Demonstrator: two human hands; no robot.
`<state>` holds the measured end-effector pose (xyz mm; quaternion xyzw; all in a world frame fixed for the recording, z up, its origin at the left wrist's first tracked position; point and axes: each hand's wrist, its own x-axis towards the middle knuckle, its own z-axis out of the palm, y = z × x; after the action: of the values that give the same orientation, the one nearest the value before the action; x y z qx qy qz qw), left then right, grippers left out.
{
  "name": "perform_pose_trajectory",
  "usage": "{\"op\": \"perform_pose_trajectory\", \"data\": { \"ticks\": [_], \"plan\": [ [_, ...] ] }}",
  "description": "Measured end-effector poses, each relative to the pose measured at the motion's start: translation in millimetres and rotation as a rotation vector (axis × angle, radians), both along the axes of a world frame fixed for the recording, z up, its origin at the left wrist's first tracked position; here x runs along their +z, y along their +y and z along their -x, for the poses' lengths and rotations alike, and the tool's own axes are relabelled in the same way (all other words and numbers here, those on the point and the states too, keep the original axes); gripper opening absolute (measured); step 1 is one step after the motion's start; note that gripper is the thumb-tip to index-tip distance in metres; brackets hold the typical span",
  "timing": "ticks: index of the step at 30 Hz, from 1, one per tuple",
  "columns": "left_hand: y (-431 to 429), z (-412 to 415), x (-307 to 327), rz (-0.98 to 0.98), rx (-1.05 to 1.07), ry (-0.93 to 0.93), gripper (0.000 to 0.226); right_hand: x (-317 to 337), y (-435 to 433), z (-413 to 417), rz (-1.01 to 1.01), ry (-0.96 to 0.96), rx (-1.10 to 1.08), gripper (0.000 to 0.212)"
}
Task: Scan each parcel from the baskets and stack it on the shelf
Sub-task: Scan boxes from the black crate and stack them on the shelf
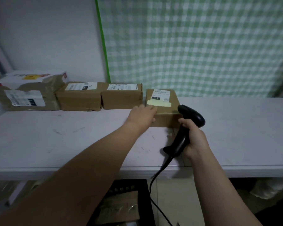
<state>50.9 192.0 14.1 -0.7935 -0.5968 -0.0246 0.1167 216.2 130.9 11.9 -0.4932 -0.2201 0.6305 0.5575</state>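
Note:
A small brown parcel (166,110) with a white label and a yellowish tape strip lies on the pale shelf (72,141), at the right end of a row of parcels. My left hand (141,115) rests against its left near corner, thumb along the front face. My right hand (194,137) grips the handle of a black barcode scanner (186,128), whose head sits just right of that parcel. The scanner's cable (153,178) hangs down past the shelf edge.
Three more parcels stand along the wall: a torn white-and-brown one (28,93), a brown one (79,96) and another brown one (122,96). A green checked curtain (194,46) hangs behind. Below the shelf, a black basket (142,185) holds a brown parcel (119,207).

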Motion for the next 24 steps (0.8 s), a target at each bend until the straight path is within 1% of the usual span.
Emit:
{"op": "perform_pose_trajectory", "data": {
  "ticks": [1,3,5,10,14,16,18,21,24],
  "plan": [
    [7,-1,0,-0.016,0.019,0.031,0.043,-2,3,-1,0.017,0.043,0.012,0.007],
    [18,-3,-2,-0.040,0.055,0.078,0.043,-5,5,-1,0.041,0.117,0.045,0.013],
    [25,-4,-4,-0.064,0.080,0.104,0.041,-6,6,-1,0.043,0.145,0.068,0.014],
    [29,-3,-10,-0.131,0.123,0.106,0.035,-5,5,-1,0.020,0.073,0.079,0.013],
    [18,1,-17,-0.141,0.116,0.023,0.047,-6,1,-1,0.008,-0.013,0.196,0.015],
    [-1,12,-18,-0.152,0.105,-0.071,0.054,-6,-4,0,0.009,-0.054,0.284,0.017],
    [-30,28,-18,-0.143,0.090,-0.132,0.054,-5,-12,6,0.006,-0.119,0.356,0.018],
    [-89,55,-21,-0.097,0.063,-0.115,0.049,-4,-35,26,-0.025,-0.232,0.473,0.018],
    [-151,82,-37,-0.047,0.072,-0.092,0.049,-11,-73,54,-0.061,-0.375,0.662,0.021]
  ]
}}
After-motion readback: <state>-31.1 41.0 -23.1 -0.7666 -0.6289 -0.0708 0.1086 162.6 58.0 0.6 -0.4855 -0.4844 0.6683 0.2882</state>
